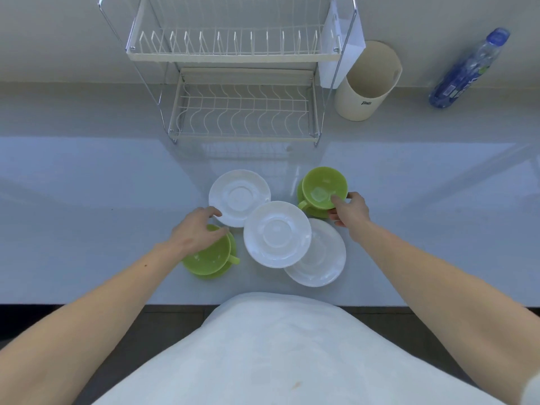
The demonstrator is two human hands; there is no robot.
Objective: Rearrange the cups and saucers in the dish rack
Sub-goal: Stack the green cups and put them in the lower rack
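Two green cups sit on green saucers on the white counter. My left hand (198,229) grips the rim of the near-left green cup (209,255). My right hand (349,210) pinches the near rim of the far-right green cup (323,185), thumb inside. Three white saucers lie between them: one at the far left (239,195), one in the middle (277,233) overlapping the others, and one at the near right (324,258). The two-tier wire dish rack (242,112) stands behind, holding nothing.
A cream utensil holder (368,83) stands right of the rack, with a white sheet (340,45) hanging on the rack's right side. A blue plastic bottle (467,68) stands at the far right. The counter's front edge (117,302) runs near my body.
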